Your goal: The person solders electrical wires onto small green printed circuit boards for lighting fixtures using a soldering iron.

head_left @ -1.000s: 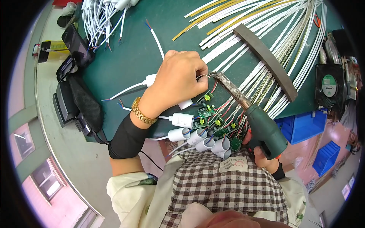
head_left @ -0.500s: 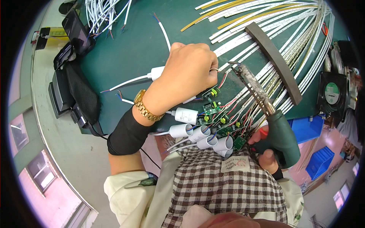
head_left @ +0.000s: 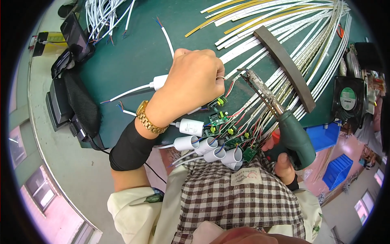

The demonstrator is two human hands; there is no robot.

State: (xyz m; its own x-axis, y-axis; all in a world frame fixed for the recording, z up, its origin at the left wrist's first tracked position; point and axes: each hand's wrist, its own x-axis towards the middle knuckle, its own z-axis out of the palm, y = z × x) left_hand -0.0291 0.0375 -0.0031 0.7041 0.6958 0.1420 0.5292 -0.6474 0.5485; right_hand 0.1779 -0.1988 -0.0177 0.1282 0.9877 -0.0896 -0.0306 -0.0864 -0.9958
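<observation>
My left hand (head_left: 194,77), with a gold watch on the wrist, is closed in a pinch over the green table, and a thin wire (head_left: 220,77) shows at its fingers. My right hand (head_left: 283,166) grips the dark green handle of a soldering gun (head_left: 295,134). The gun's tip points up and left, a short way right of my left fingers, above white LED strips (head_left: 251,61). Under my left hand lie small green circuit boards (head_left: 218,118) with red and white wires. White plastic caps (head_left: 191,127) with cables sit beside them; another white cap (head_left: 160,82) is partly behind my hand.
A curved dark bar (head_left: 286,67) lies across the LED strips. White cables (head_left: 106,18) are bunched at the far left, near a phone on a stand (head_left: 75,34). A black fan (head_left: 347,99) stands at the right, and blue bins (head_left: 338,171) are below the table edge.
The whole view has shifted slightly, so everything sits a little further left and lower. Both hands and the soldering gun keep nearly the same places relative to the strips and boards.
</observation>
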